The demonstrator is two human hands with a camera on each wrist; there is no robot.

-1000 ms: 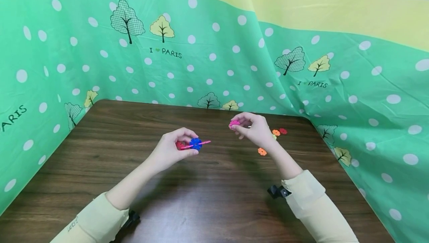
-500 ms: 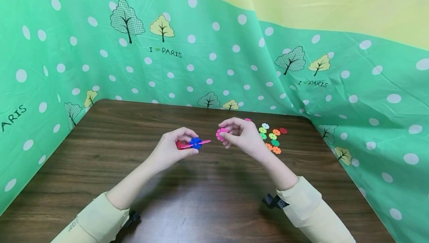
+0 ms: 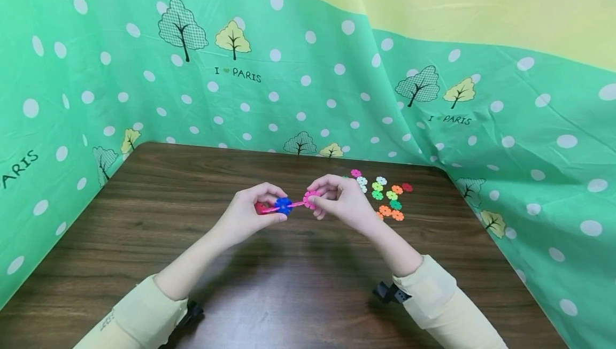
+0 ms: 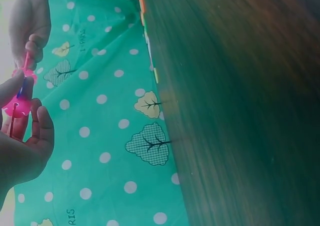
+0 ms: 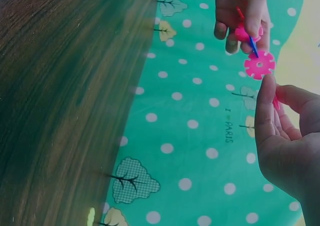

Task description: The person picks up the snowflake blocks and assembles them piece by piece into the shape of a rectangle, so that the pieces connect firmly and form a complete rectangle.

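My left hand [image 3: 246, 214] grips a short chain of notched snowflake discs between thumb and fingers. A blue disc [image 3: 283, 206] shows face-on in it, with a pink disc [image 5: 259, 65] slotted on edgewise at its outer side. Another pink disc [image 5: 245, 33] sits by the left fingers, and a red one is partly hidden in the grasp. My right hand [image 3: 345, 203] pinches a separate pink disc [image 3: 310, 200] by its edge. In the head view this disc meets the outer end of the chain. Both hands are raised above the wooden table [image 3: 269, 290].
Several loose discs lie at the back right of the table, among them an orange disc [image 3: 397, 215], a dark green disc [image 3: 395, 204], a white disc [image 3: 381, 180] and a dark red disc [image 3: 407, 187]. A green dotted cloth [image 3: 308, 103] hangs around the back and sides.
My right hand has moved left and slightly down with its pink disc, from above the loose discs to the end of the chain. The left hand has stayed nearly still.
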